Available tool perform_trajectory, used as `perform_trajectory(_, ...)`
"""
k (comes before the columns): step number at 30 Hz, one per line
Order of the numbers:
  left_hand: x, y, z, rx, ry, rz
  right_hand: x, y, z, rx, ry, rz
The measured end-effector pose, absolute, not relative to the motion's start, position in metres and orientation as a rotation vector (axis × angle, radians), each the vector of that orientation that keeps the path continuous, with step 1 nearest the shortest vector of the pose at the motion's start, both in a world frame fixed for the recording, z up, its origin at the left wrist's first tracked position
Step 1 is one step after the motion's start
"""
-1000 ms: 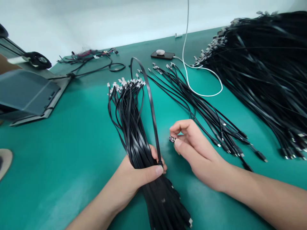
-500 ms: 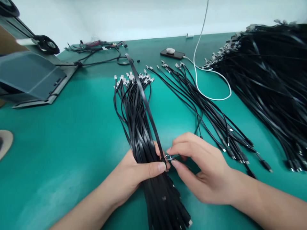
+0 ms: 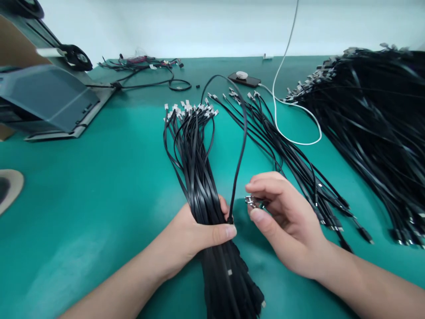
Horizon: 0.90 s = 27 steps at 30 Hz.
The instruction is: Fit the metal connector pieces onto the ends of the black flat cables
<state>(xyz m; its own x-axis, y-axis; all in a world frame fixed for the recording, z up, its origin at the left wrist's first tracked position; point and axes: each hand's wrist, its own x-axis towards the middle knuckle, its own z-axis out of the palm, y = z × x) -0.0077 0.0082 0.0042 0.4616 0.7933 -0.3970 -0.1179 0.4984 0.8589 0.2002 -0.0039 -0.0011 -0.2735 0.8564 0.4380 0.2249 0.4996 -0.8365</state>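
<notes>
- Holding on, the left hand [image 3: 206, 237] has its fingers wrapped around a fat bundle of black cables [image 3: 197, 173], with the thumb across the top, the same as half a second ago.
- The bundle is in the middle, over the green tabletop [image 3: 109, 190]. Its silver plugs [image 3: 191, 108] point away from the person, and its thick black ends hang out below the hand.
- One long cable [image 3: 245, 126] comes up by the left thumb. Before, it leaned to the left, nearly straight. Now it bends in a big hoop and bows out to the right.
- The right hand [image 3: 287, 221] has its fingers curled loosely around a small shiny metal thing [image 3: 254, 201], pinching it near the thumb.
- Half a second ago, the metal thing was right beside the left thumb, at the bottom of the long cable. Now it has moved back to the right, and there is a gap.
- The small pile of cables [image 3: 285, 141] behind the right hand, the big heap of cables [image 3: 372, 119] at the far right and the phone [image 3: 249, 81] at the back lie as they did.
</notes>
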Motion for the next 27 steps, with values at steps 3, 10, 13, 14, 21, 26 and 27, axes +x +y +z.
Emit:
perform_trajectory(3, -0.007, 0.009, 0.004, 0.872, 0.907, 0.66, 0.201, -0.006, 0.001, -0.913, -1.784, 0.837)
perform_trajectory(10, -0.003, 0.007, 0.009, 0.83, 0.948, 0.704, 0.197, -0.007, 0.006, -0.757, -2.038, 0.712)
perform_trajectory(13, -0.005, 0.006, 0.007, 0.854, 0.908, 0.687, 0.192, -0.005, 0.004, -0.79, -2.052, 0.774)
perform_trajectory(14, -0.007, 0.006, 0.007, 0.856, 0.894, 0.673, 0.192, -0.002, 0.002, -0.854, -2.039, 0.749)
perform_trajectory(21, -0.009, 0.001, 0.003, 0.707, 0.872, 0.693, 0.228, 0.037, 0.001, -1.585, -1.856, 0.302)
perform_trajectory(26, -0.005, 0.002, 0.007, 0.573, 0.827, 0.795, 0.236, 0.034, 0.008, -1.478, -1.786, 0.179)
perform_trajectory(27, -0.005, 0.003, 0.008, 0.553, 0.801, 0.797, 0.233, 0.03, 0.008, -1.375, -1.832, 0.205)
